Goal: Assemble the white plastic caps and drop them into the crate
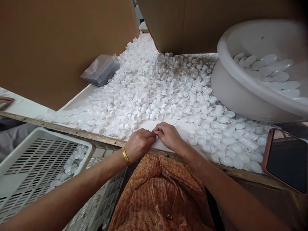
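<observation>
My left hand (141,143) and my right hand (167,135) meet at the table's near edge, fingers closed and fingertips touching. Something small and pale shows between them, but the fingers hide most of it and I cannot make out its kind. Just beyond my hands spreads a large heap of small glossy white cups (144,93), tumbled every way. To the right of my right hand lie many small white oval dish-like pieces (231,144). A gold bracelet (125,155) circles my left wrist.
A big white tub (231,77) with white oval pieces stands at the right, near a phone (287,160). Cardboard boxes (60,38) rise behind, with a plastic-wrapped pack (101,69). A white slotted crate (31,154) holds small white pieces at lower left. Another person's hand (6,99) shows far left.
</observation>
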The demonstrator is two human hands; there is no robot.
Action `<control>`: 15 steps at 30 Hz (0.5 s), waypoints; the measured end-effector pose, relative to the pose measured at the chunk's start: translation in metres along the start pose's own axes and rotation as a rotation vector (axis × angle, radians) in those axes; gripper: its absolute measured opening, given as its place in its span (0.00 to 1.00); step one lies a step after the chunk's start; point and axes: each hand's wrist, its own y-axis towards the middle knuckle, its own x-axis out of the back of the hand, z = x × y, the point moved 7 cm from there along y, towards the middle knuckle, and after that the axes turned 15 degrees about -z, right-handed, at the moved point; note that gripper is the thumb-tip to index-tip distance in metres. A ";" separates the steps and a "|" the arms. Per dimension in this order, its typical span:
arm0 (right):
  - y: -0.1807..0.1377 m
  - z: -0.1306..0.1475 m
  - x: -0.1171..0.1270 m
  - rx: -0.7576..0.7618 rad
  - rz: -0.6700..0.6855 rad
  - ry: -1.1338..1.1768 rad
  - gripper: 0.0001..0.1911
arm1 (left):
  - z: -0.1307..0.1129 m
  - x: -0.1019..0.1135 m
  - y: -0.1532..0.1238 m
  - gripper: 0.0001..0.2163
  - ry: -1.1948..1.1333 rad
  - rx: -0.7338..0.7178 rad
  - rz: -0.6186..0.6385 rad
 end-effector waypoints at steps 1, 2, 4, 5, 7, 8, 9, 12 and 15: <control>0.000 0.000 0.000 0.004 -0.003 -0.004 0.08 | 0.000 -0.001 0.000 0.09 0.003 0.006 -0.001; 0.000 -0.001 -0.001 0.005 -0.004 -0.007 0.08 | 0.001 -0.001 -0.001 0.09 0.008 0.012 -0.005; 0.001 -0.002 -0.003 0.002 0.005 -0.008 0.09 | 0.001 -0.002 -0.001 0.08 0.030 0.029 -0.017; 0.001 -0.001 -0.004 -0.002 0.014 -0.007 0.09 | 0.000 -0.003 -0.001 0.07 0.044 0.042 -0.021; 0.002 0.000 -0.006 -0.016 0.035 0.005 0.09 | -0.002 -0.004 -0.001 0.07 0.069 0.073 -0.026; 0.001 0.002 -0.005 -0.031 0.053 0.027 0.09 | -0.003 -0.004 -0.001 0.07 0.070 0.091 -0.036; 0.000 0.004 -0.002 -0.053 0.073 0.065 0.09 | -0.005 -0.003 -0.001 0.08 0.056 0.109 -0.056; -0.003 0.005 0.019 -0.138 0.054 0.212 0.11 | -0.001 0.018 -0.008 0.09 -0.047 0.207 -0.211; -0.005 -0.003 0.062 -0.133 -0.171 0.159 0.13 | 0.029 0.062 -0.047 0.09 0.026 0.423 -0.413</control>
